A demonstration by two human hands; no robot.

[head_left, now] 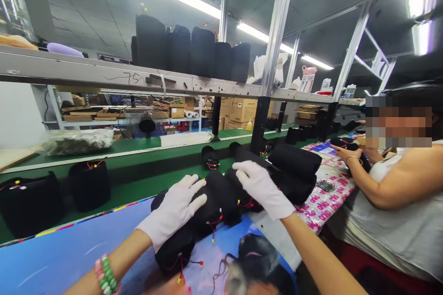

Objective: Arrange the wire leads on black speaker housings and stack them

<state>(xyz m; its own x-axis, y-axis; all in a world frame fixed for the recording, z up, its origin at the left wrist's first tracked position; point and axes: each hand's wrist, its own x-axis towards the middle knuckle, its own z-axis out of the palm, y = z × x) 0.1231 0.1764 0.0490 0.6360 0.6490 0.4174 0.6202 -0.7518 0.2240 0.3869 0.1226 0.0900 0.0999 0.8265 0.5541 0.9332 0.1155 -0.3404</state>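
A long workbench runs through a factory room under strip lights, its near edge covered by a blue printed mat. Behind the mat runs a green conveyor belt, with a metal shelf above it holding a row of upright black bundles. Cardboard boxes are stacked farther back. To the right, a co-worker sits at the bench, with one hand by more black items on a pink-printed sheet. A cluster of black cloth rolls with red and yellow wires lies on the mat, directly under the person's white-gloved hands. The left hand rests on the rolls with its fingers spread, and the right hand lies over them farther along, fingers extended. Both hands are open, touching the rolls without closing around them.
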